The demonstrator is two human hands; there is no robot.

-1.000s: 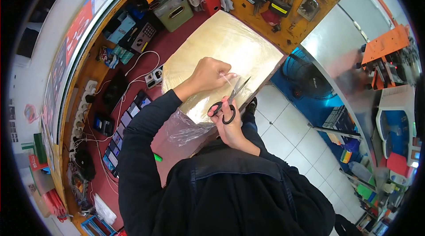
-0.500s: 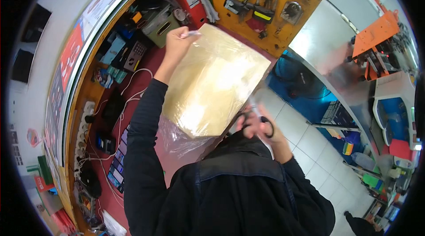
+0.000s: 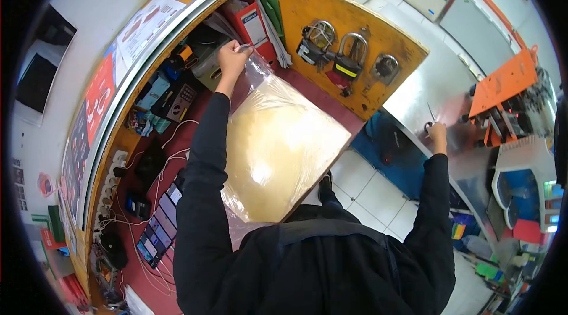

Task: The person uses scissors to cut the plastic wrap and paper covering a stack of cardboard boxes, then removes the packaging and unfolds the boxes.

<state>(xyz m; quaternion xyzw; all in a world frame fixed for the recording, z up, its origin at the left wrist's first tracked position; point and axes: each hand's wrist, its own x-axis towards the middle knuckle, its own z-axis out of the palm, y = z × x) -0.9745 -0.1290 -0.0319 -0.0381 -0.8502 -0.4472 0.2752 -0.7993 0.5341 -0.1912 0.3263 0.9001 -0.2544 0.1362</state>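
My left hand (image 3: 231,62) is closed on a gathered corner of clear plastic film (image 3: 257,68), pulling it up and away from a package. That package is a large, flat, tan board-like piece (image 3: 278,137), shiny under its film, tilted over the red desk edge and near my lap. Far out to the right, my right hand (image 3: 438,133) grips the dark handles of a pair of scissors (image 3: 429,126) at the metal counter's edge. The blades point away from me, over the counter. My right fingers are partly hidden by the back of the hand.
Several phones (image 3: 158,226) and white cables lie on the red desk (image 3: 198,114) at left. Padlocks (image 3: 350,63) hang on the wooden panel ahead. A metal counter (image 3: 414,93) carries an orange device (image 3: 503,81). Ring binders (image 3: 248,22) stand at the back.
My right hand has carried the scissors from beside the package out to the metal counter. My left hand has drawn the film up and back, stretching it off the package's far corner.
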